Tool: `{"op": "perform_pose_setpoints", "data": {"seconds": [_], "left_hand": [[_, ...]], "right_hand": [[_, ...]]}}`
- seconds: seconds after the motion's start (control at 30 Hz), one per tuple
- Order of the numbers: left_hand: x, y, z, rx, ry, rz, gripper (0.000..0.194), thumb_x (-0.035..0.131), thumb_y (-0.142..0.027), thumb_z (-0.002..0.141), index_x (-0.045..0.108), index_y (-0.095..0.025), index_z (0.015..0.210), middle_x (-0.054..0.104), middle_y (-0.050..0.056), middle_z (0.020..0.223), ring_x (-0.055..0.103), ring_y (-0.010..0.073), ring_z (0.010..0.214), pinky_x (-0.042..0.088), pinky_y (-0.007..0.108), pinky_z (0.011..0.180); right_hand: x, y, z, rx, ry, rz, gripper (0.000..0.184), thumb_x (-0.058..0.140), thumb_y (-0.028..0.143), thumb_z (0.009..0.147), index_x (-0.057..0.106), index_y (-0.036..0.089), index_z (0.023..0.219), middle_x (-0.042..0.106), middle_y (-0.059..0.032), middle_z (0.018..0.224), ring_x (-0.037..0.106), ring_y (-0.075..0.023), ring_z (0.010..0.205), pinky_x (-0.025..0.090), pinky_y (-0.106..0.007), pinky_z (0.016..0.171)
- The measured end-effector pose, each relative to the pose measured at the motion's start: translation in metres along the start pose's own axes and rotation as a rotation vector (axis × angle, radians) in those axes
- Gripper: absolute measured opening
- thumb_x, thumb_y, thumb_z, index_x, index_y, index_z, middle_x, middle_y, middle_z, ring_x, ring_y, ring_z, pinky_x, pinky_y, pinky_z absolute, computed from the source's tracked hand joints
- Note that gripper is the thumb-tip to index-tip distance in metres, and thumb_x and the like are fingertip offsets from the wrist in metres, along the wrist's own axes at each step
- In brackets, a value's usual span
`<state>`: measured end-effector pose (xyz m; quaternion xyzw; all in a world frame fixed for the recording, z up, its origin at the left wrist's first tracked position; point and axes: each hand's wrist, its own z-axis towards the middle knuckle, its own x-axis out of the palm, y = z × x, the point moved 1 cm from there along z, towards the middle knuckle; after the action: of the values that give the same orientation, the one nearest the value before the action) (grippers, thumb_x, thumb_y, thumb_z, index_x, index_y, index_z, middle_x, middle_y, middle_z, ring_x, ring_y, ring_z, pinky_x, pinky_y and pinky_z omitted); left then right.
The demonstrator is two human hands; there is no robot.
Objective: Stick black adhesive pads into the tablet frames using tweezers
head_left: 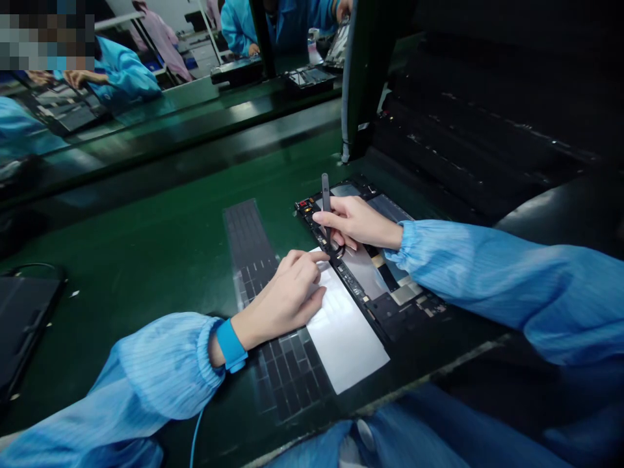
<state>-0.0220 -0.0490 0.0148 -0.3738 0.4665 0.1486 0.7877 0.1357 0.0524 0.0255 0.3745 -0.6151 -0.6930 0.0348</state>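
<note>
An opened flat electronic device (361,276), tablet-like with its inner parts exposed, lies on the green work surface. My right hand (358,222) is over its left side, closed around black tweezers (325,188) held upright, tips down at the device's edge. The tips are partly hidden by fingers. My left hand (287,292) has its index finger stretched to the same edge, near the tips, with the thumb apart. Under that hand lie a white sheet (351,344) and a clear film with black rectangular pieces (292,370); a darker strip of pieces (246,231) extends beyond.
Dark stacked panels (487,130) stand at the right, behind an upright post (347,97). A black flat device (24,325) lies at the left. A blue cord (195,435) hangs near my left sleeve. Across a rail (170,149), people in blue work at another bench.
</note>
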Motion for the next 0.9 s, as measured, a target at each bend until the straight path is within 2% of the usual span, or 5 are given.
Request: {"op": "perform_pose_setpoints", "data": {"seconds": [0.23,0.47,0.63,0.8,0.9], "left_hand": [[0.001,-0.001,0.002,0.069,0.111,0.050,0.011,0.039,-0.006,0.083,0.038,-0.018,0.083,0.052,0.007,0.120,0.042,0.0205,0.097,0.043,0.039,0.083],[0.002,-0.003,0.000,0.080,0.102,0.133,0.013,0.040,-0.005,0.081,0.039,-0.017,0.086,0.050,0.009,0.123,0.043,0.0213,0.100,0.043,0.039,0.083],[0.005,-0.001,0.002,0.006,0.076,0.214,0.005,0.039,-0.010,0.083,0.040,-0.015,0.085,0.043,0.017,0.129,0.042,0.0244,0.109,0.041,0.042,0.090],[0.005,-0.008,0.004,0.180,0.173,0.385,0.010,0.041,-0.008,0.079,0.046,-0.013,0.086,0.050,0.017,0.124,0.048,0.0259,0.100,0.043,0.040,0.085],[0.004,-0.013,0.003,0.232,0.178,0.379,0.013,0.041,-0.006,0.078,0.047,-0.012,0.088,0.053,0.016,0.120,0.050,0.0238,0.096,0.044,0.037,0.083]], "right_hand": [[0.001,0.000,0.000,-0.006,-0.023,-0.041,0.022,0.046,0.034,0.087,0.046,0.015,0.075,0.050,0.0047,0.043,0.042,-0.0058,0.026,0.028,-0.016,0.026],[0.003,0.004,-0.004,-0.087,-0.072,-0.095,0.018,0.047,0.028,0.086,0.048,0.014,0.076,0.049,0.0057,0.041,0.042,-0.0040,0.028,0.030,-0.013,0.029],[0.004,0.003,-0.004,-0.043,-0.078,0.032,0.016,0.045,0.031,0.087,0.044,0.016,0.080,0.050,0.0066,0.043,0.039,-0.0052,0.024,0.027,-0.015,0.025],[0.004,-0.003,-0.001,-0.049,-0.065,0.106,0.018,0.045,0.031,0.088,0.041,0.017,0.078,0.051,0.0067,0.042,0.039,-0.0052,0.024,0.026,-0.015,0.024],[0.004,-0.007,0.000,-0.053,-0.049,0.127,0.018,0.044,0.032,0.089,0.040,0.017,0.080,0.051,0.0064,0.043,0.040,-0.0053,0.024,0.026,-0.015,0.024]]}}
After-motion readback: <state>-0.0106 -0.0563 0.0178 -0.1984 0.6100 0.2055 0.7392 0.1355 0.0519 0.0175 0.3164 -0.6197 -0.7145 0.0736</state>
